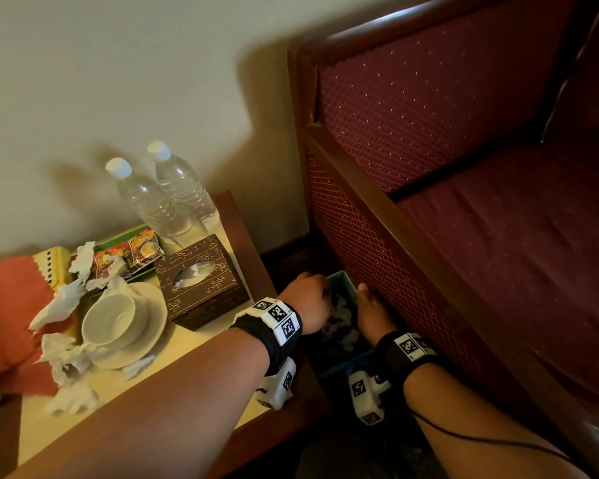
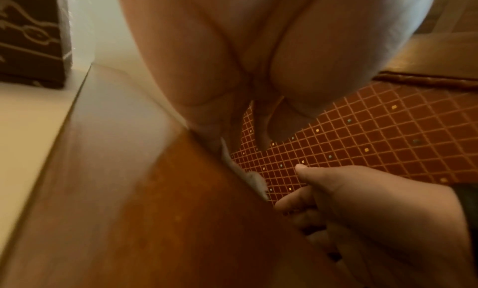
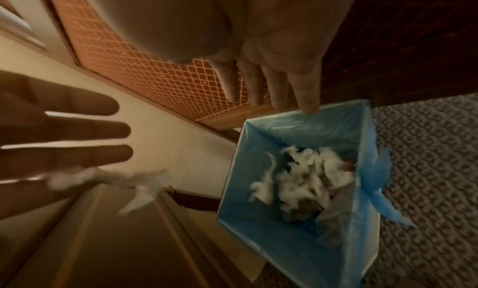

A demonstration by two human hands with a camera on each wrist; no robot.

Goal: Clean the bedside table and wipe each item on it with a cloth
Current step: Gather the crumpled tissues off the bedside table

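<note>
Your left hand (image 3: 64, 132) is over the gap between bedside table (image 1: 146, 402) and bed frame (image 1: 377, 216), fingers straight and spread. A crumpled tissue (image 3: 139, 184) lies just below its lowest finger, blurred; whether it touches, you cannot tell. Its long axis runs from the fingers toward the bin (image 3: 292, 249), ragged end pointing down at it. Your right hand (image 3: 269, 53) hangs above the bin's far rim, fingers straight, loosely together, holding nothing. The blue-lined bin, on the carpet between table and bed, holds a heap of white tissue (image 3: 302, 180). On the table: more crumpled tissues (image 1: 63, 357), cup (image 1: 109, 319) on saucer (image 1: 146, 337), tissue box (image 1: 201, 281), two bottles (image 1: 166, 191), red cloth (image 1: 7, 323).
</note>
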